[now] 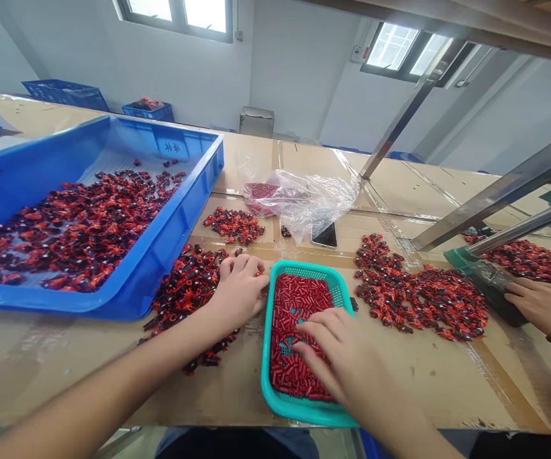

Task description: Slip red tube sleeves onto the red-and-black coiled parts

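Note:
My left hand (pixel 241 285) is curled at the right edge of a loose pile of small black and red-orange parts (pixel 186 280). Its fingertips are hidden, so I cannot make out what they hold. Over a green plastic basket (pixel 266 357) reaches my right hand (pixel 339 347), thumb and fingers apart above short dark red tubes (pixel 299 293). No tube shows clearly between those fingers. The basket's mesh floor shows through gaps among the tubes.
Left stands a big blue crate (pixel 160 255) of similar parts. A smaller heap (pixel 234 225), a clear plastic bag (pixel 299 194) and a phone (pixel 324 234) lie ahead. Right are more parts (pixel 418 290), metal posts (pixel 409 108) and another person's hand (pixel 545 306).

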### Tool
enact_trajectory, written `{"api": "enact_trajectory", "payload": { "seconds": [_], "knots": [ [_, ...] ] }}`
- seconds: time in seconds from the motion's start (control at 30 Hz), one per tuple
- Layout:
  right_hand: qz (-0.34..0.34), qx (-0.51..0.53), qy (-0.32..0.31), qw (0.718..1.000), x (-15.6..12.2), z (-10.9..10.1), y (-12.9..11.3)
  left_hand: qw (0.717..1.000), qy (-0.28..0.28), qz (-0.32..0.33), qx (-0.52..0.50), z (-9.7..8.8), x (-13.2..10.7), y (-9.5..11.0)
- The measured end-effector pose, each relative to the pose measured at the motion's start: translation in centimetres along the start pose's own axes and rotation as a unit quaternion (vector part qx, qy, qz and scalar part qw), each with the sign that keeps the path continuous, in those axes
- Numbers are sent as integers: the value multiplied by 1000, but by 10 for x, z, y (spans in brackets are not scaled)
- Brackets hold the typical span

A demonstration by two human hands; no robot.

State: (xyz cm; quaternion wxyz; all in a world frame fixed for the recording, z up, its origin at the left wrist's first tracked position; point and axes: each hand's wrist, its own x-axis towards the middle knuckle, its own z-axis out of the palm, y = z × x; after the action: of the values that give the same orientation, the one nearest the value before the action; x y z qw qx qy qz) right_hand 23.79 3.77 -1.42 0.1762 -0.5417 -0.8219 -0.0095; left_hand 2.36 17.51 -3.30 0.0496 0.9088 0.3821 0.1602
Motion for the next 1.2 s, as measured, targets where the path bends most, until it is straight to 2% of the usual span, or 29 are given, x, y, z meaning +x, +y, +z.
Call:
{"api": "enact_trajectory", "payload": {
  "seconds": [0.07,0.13,0.3,0.47,0.6,0.7,0.8,0.9,0.97,1.03,1.13,1.2],
  "knots": [
    [-18,5,-52,998,14,8,-15,1000,-10,-7,3,-2,-1,2],
    [-23,-14,-65,998,23,19,-20,1000,-21,-19,5,-3,-3,3],
    [-31,-43,-73,996,17,36,-11,997,-57,-50,5,-2,0,5],
    [-23,-46,-64,997,0,31,4,996,-82,-46,-4,2,9,7],
    [-14,-30,-52,998,-8,27,12,996,-72,-40,-46,4,9,5],
    [-14,-2,-38,999,-8,25,11,992,-48,-48,-108,-4,2,1],
    [-11,42,-13,999,-3,20,8,978,-16,-66,-199,-21,-13,0],
    [-10,91,14,996,2,11,5,942,27,-119,-312,-39,-34,5],
    [-10,137,33,990,5,3,1,901,48,-180,-392,-46,-48,12],
    [2,219,50,974,5,-6,-6,847,54,-244,-468,-49,-60,20],
    [34,358,61,931,5,-17,-25,769,53,-310,-556,-47,-72,38],
    [31,410,79,908,6,-20,-39,688,43,-345,-637,-46,-78,51]
  ]
}}
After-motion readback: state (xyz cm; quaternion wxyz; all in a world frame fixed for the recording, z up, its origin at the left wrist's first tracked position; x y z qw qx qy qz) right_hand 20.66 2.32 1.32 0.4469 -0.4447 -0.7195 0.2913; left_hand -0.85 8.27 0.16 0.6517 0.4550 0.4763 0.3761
